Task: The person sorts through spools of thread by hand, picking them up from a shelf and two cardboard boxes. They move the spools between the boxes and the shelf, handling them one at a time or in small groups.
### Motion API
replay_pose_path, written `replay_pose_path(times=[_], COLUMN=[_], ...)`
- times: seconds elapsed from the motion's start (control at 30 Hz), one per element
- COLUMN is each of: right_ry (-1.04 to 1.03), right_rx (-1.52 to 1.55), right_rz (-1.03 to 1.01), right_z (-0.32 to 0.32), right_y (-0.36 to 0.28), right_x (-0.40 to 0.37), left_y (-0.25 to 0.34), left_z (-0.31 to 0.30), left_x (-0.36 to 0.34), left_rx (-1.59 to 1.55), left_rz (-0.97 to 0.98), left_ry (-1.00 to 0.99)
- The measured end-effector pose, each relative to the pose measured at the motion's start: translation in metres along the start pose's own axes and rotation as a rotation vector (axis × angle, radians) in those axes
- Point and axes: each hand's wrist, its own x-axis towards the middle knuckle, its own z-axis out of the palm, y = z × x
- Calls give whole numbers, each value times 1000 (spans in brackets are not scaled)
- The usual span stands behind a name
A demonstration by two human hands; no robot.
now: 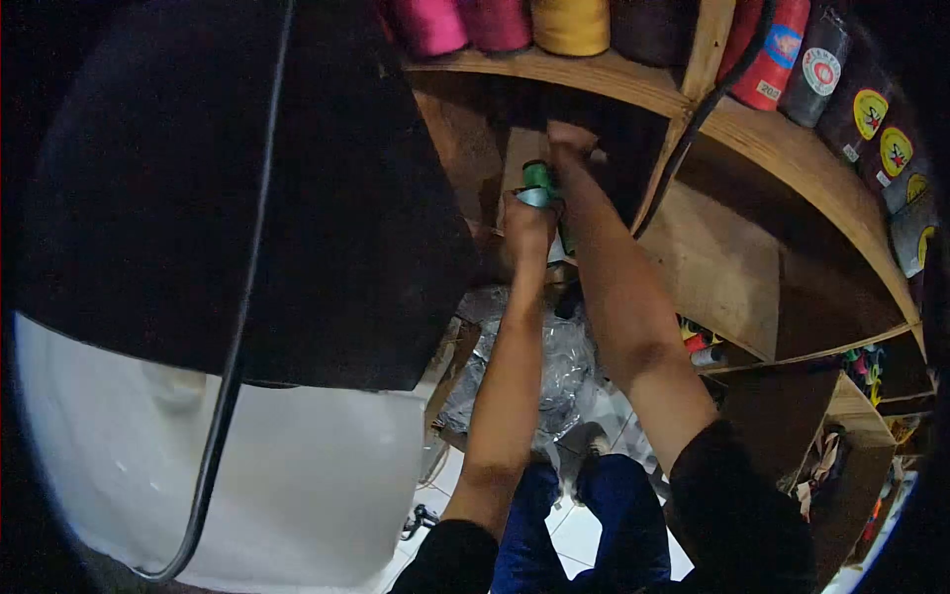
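Note:
My left hand (528, 230) is closed around small thread spools in front of a wooden shelf compartment (678, 262). A green thread spool (535, 175) and a pale blue-green thread spool (533, 197) stick out above its fingers. Beside that hand, more green and white shows lower down, partly covered by my right forearm. My right hand (572, 139) reaches deeper into the shaded compartment, beyond the spools. Its fingers are in shadow, so their grip and anything in them cannot be made out.
Large thread cones, among them a yellow cone (571, 25) and a red cone (770, 54), line the shelf above. A black cable (708, 104) hangs across its front. Crumpled clear plastic (564, 361) lies below my arms. At left are a dark panel (198, 188) and a white surface (297, 475).

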Motion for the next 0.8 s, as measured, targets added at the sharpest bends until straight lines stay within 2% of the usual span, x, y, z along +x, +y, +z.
replay_pose_path(times=[0.03, 0.1, 0.2, 0.27, 0.3, 0.4, 0.47, 0.5, 0.57, 0.7, 0.8], right_ry=[-117, -171, -28, -13, -28, -72, -91, -105, -124, -164, -205], right_rx=[91, 184, 224, 305, 98, 157, 184, 188, 182, 186, 188], right_rz=[51, 67, -64, -161, -209, -166, -150, -145, -136, -105, -81], right_z=[-41, -44, -4, -12, -4, 7, 4, 4, 4, -1, -5], right_y=[-26, -33, -22, -30, -27, -17, -23, -24, -24, -19, -17], right_x=[-6, -10, -1, 3, 12, 4, 4, 3, 1, -9, -15], left_y=[-2, 12, 45, 15, 18, 27, 58, 60, 29, 17, 50], left_z=[2, 0, -12, -7, -7, -13, -26, -24, -21, -18, -23], left_x=[3, 0, -24, -15, -16, -23, -41, -39, -27, -28, -39], left_rx=[-39, -72, -205, -170, -160, -261, -100, -117, -46, -51, 90], left_rz=[5, -70, -151, 106, 60, 108, 54, 49, 110, 176, 117], left_ry=[-1, -7, 64, 72, 76, 58, 16, 36, 4, -14, 62])
